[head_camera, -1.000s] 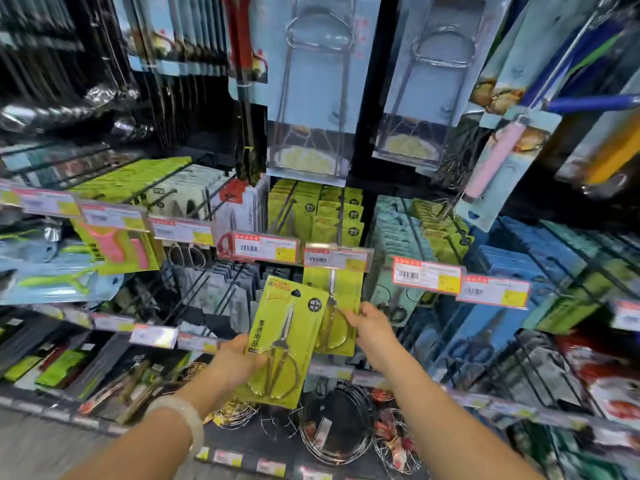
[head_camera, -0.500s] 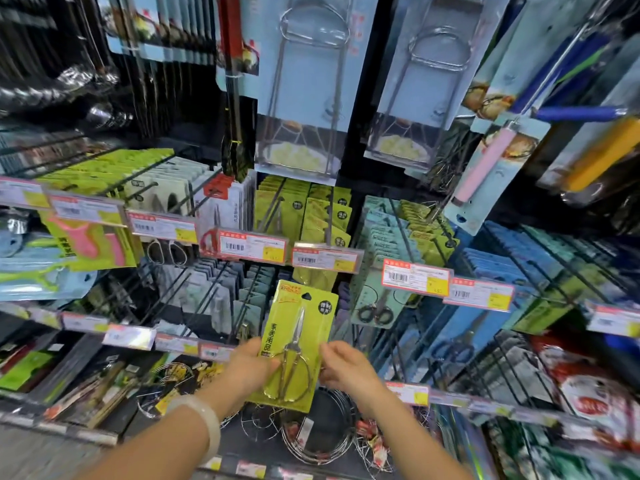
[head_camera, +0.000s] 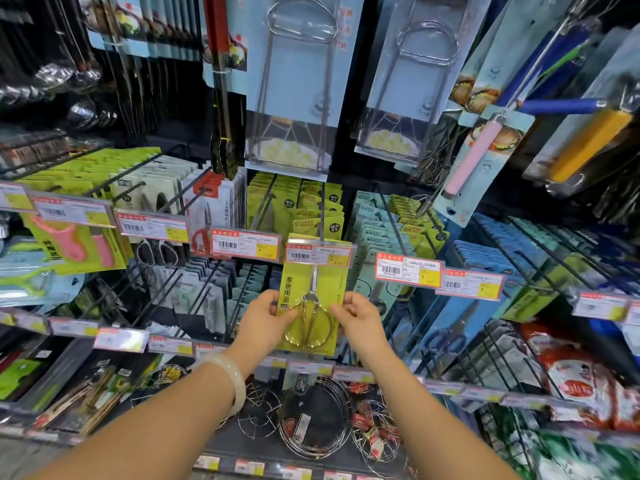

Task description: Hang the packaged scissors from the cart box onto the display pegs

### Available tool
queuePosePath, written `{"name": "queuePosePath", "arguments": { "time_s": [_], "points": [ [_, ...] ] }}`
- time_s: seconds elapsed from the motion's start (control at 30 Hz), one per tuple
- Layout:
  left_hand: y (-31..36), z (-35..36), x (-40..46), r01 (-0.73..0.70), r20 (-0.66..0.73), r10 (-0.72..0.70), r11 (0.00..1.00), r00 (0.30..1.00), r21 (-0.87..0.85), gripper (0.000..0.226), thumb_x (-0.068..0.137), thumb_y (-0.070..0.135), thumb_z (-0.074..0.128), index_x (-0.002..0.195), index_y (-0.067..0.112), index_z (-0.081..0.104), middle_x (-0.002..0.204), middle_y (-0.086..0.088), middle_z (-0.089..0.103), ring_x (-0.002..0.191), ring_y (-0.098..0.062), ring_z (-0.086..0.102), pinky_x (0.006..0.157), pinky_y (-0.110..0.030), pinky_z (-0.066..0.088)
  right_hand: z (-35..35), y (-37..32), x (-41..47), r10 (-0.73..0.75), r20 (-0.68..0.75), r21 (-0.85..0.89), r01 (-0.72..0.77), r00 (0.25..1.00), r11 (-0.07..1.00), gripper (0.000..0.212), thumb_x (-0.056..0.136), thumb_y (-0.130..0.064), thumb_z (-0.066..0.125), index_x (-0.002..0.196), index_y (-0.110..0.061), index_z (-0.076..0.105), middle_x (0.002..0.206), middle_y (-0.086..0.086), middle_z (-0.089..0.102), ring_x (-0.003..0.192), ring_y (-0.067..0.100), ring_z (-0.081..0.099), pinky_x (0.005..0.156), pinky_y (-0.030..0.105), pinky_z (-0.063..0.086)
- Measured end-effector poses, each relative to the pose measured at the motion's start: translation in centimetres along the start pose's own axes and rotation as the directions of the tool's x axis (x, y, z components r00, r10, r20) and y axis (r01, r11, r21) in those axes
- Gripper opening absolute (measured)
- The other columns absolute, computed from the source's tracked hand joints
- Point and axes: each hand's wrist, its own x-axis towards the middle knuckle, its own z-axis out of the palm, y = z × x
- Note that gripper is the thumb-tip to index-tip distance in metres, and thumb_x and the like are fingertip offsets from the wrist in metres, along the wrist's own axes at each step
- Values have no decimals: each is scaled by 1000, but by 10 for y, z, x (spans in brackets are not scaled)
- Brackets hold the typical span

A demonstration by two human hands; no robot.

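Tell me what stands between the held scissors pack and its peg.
The price tag at the peg's front end covers the top of the scissors pack, so the pack's hang hole and the peg tip are hidden. Both hands, left hand and right hand, hold the pack's sides; nothing else intervenes.

I read 家居用品 printed down the left side of the green scissors card (head_camera: 313,299) at frame centre (price tags (head_camera: 408,269) around it too blurred).

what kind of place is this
Most likely a shop's kitchenware aisle: rows of carded goods hang on display pegs, barcoded price tags front each peg, and both hands hold a green scissors pack at the rack.
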Motion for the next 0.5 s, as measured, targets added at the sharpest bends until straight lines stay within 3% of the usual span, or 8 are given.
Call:
{"name": "queuePosePath", "arguments": {
  "time_s": [0.1, 0.13, 0.2, 0.3, 0.4, 0.47, 0.5],
  "points": [
    [4, 4, 5, 5, -18, -5, 1000, 1000, 1, 26, 89, 22, 62, 113, 16, 52, 84, 1, 57, 56, -10, 44, 45, -19, 36, -1, -3, 8, 9, -31, 33, -8, 999, 999, 7, 92, -10, 55, 86, -15, 56, 66, -6, 54, 56, 4, 46, 49, 9, 37],
    [2, 6, 6, 14, -24, -14, 1000, 1000, 7, 37, 89, 22, 61, 124, 14, 51, 89, 0, 56, 56, -9, 43, 45, -18, 36, 0, -1, 10, 26, -30, 20, -25, 999, 999, 8, 92, -11, 55, 86, -15, 56, 66, -5, 53, 56, 6, 45, 50, 12, 37],
    [-4, 9, 5, 23, -37, -22, 1000, 999, 20, 54, 89, 21, 61, 139, 10, 42, 99, -4, 56, 56, -6, 43, 46, -16, 36, 5, 5, 10, 57, -21, 5, -57, 998, 998, 13, 92, -11, 55, 81, -18, 55, 65, -4, 51, 56, 9, 43, 52, 17, 36],
    [-7, 11, 3, 0, -51, 1, 1000, 999, 31, 54, 89, 19, 61, 139, 6, 42, 95, 1, 60, 59, -4, 43, 50, -17, 37, 10, 12, 10, 73, -24, 11, -72, 997, 997, 25, 93, -10, 53, 75, -26, 52, 62, -5, 47, 52, 7, 41, 46, 12, 34],
    [-5, 11, 9, 5, -55, -2, 999, 998, 37, 48, 90, 18, 61, 135, 8, 48, 116, -14, 62, 62, -10, 48, 51, -17, 40, 13, 14, 15, 82, -56, -6, -83, 995, 997, 22, 94, -13, 53, 77, -27, 52, 63, -5, 46, 52, 7, 39, 48, 15, 33],
    [-5, 11, 14, 21, -43, -17, 994, 999, 106, 43, 89, 20, 61, 129, 9, 51, 119, -19, 63, 72, -16, 56, 66, -30, 51, 14, 15, 20, 87, -62, -54, -90, 994, 994, 11, 94, -17, 52, 85, -21, 53, 70, -3, 50, 59, 8, 44, 54, 17, 36],
    [-7, 11, 18, 52, -33, -48, 987, 998, 154, 51, 88, 22, 62, 134, 9, 45, 124, -17, 61, 87, -22, 61, 79, -35, 52, 15, 15, 21, 95, -59, -102, -100, 994, 990, 5, 95, -20, 51, 96, -17, 55, 81, -1, 55, 69, 10, 50, 62, 19, 41]
  ]
}}
